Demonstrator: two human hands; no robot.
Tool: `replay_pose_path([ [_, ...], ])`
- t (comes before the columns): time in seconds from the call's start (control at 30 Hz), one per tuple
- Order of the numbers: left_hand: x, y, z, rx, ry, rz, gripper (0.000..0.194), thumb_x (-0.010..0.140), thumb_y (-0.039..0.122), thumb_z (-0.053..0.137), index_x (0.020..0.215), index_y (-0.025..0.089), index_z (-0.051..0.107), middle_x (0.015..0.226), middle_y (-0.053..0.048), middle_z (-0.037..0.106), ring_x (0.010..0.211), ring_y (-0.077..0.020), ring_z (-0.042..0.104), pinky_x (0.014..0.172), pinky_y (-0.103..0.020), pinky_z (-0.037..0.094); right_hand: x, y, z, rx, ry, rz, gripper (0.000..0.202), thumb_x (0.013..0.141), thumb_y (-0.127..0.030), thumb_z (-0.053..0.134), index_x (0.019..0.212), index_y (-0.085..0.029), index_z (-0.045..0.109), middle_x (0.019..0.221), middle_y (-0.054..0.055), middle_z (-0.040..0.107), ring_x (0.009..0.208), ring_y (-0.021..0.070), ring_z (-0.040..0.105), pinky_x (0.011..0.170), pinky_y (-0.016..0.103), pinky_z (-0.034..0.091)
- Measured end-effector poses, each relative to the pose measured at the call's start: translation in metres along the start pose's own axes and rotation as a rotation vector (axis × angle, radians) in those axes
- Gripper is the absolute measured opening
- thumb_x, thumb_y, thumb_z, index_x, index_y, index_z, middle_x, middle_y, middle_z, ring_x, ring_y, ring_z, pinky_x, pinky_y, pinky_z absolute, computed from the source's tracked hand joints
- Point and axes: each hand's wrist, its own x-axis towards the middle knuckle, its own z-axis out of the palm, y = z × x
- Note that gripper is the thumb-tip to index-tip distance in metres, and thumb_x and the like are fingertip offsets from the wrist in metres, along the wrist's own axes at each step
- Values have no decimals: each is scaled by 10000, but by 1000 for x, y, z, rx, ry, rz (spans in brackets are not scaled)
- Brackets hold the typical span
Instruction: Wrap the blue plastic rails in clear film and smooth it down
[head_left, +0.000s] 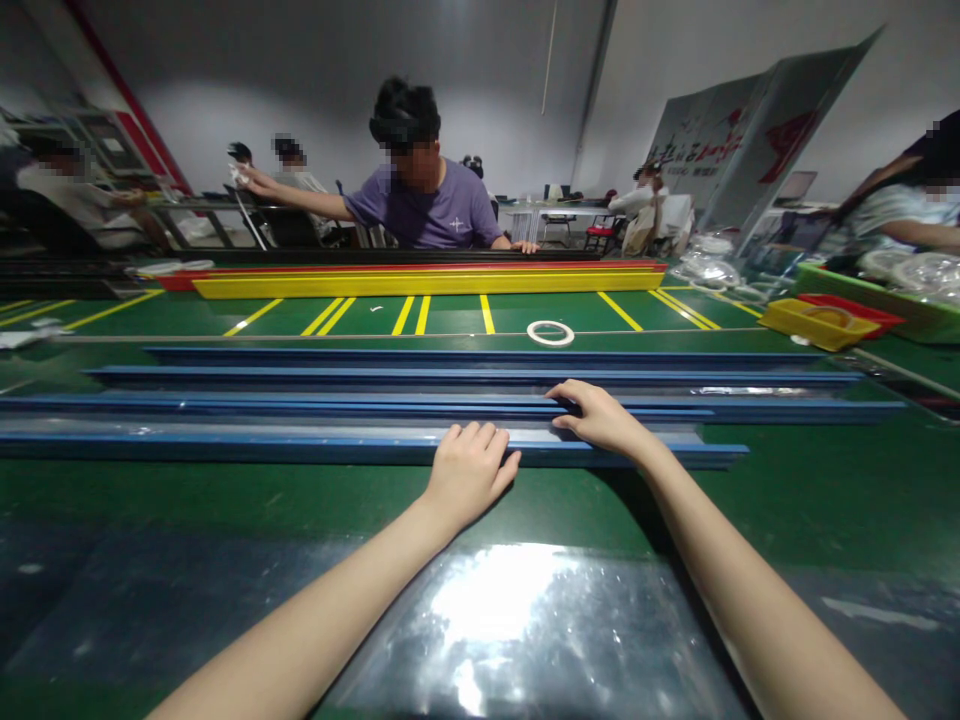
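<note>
Perhaps three blue rails (225, 450) lie on one green table (360, 497). The left hand (470, 470) rests unclenched over the nearest; the right hand (596, 412) curls just beyond, grip unclear. One green bin (915, 318) holds clear rolls (904, 272).

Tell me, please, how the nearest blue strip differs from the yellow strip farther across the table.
The blue strip runs past the picture's left edge, while both ends of the yellow strip show. The person's left hand rests on the blue strip; no hand is on the yellow strip. Both are long and straight, and lie across the green table.
</note>
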Motion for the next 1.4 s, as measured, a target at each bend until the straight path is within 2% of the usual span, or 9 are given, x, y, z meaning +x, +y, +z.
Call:
replay_pose_path([
  [1.0, 0, 0, 0, -7, 2, -2, 237, 844, 333, 395, 748, 172, 540, 704, -36, 581, 692, -176, 497, 609, -315, 284, -2, -3, -4, 0, 31, -21, 268, 659, -202, 586, 926, -188, 585, 895, 45, 587, 838, 166, 535, 773, 281, 409],
  [1.3, 0, 1, 1, -20, 20, -7, 223, 840, 326, 401, 749, 175, 537, 707, -31, 579, 698, -177, 501, 618, -319, 290, -1, -3, -2, -42, 30, -46, 285, 682, -338, 603, 914, -175, 574, 889, 54, 582, 851, 176, 514, 771, 291, 401],
  [1.4, 0, 1, 2, -24, 22, -10, 224, 839, 326, 401, 743, 175, 536, 705, -27, 578, 696, -175, 501, 618, -320, 289, -2, -7, -4, -136, 40, -24, 276, 691, -347, 595, 911, -182, 574, 909, 61, 578, 873, 191, 506, 765, 305, 391],
])
